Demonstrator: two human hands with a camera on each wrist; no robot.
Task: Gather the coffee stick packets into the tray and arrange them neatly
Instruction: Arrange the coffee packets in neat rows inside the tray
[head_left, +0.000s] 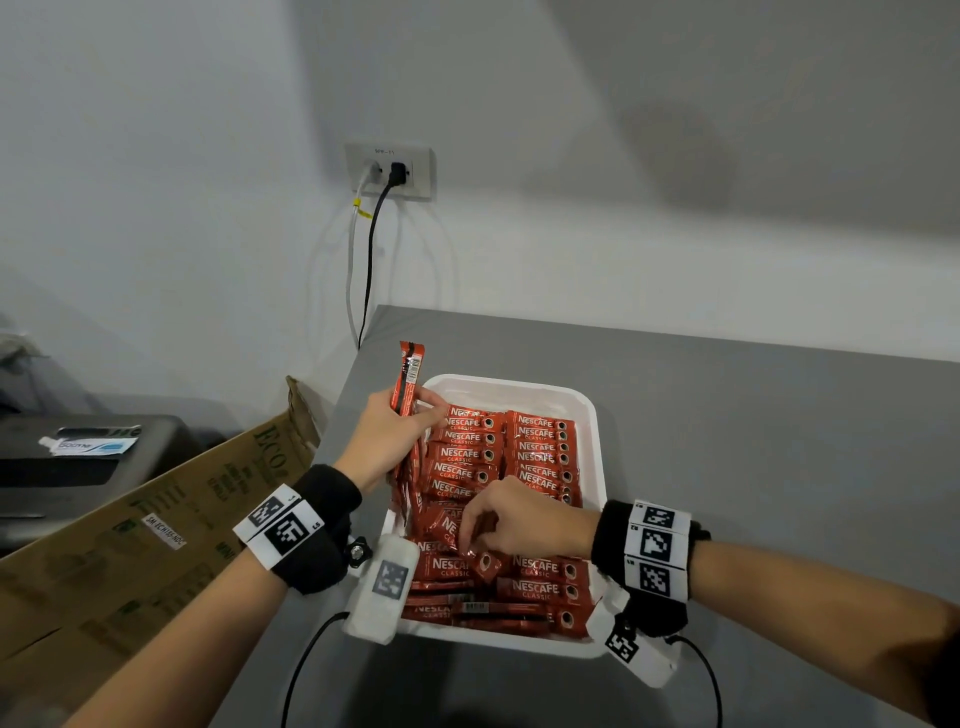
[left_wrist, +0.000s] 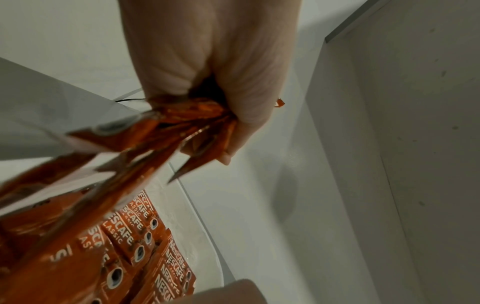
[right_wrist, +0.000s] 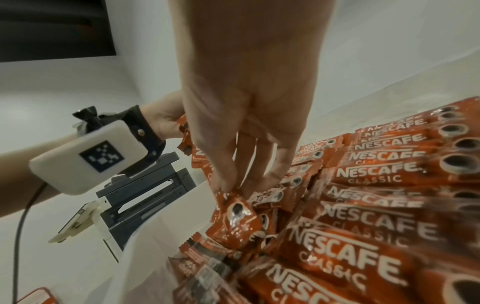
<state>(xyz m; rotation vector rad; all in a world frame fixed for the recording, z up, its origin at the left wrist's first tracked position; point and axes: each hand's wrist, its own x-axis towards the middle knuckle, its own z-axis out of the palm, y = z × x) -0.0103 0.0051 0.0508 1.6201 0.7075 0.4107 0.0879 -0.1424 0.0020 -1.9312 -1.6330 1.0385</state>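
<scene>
Left hand: your left hand (head_left: 387, 436) is clenched round a bundle of packets (head_left: 408, 410) held upright over the tray's left edge; one stick pokes well above your fist, the rest hang down into the tray.
Left grip close up: in the left wrist view your fingers (left_wrist: 244, 98) wrap the gathered sticks, whose lower ends fan out.
Right hand: your right hand (head_left: 511, 519) reaches down into the middle of the tray, fingertips (right_wrist: 221, 185) pinching the end of a crumpled packet (right_wrist: 237, 218).
Tray: the white tray (head_left: 592, 415) sits on the grey surface (head_left: 753, 441), near its left edge.
Packets in tray: the laid packets (head_left: 540, 447) at the far end lie in two tidy columns, labels up; the near end is looser, with some skewed.
Beside the surface: a cardboard box (head_left: 156, 530) leans at your left.
</scene>
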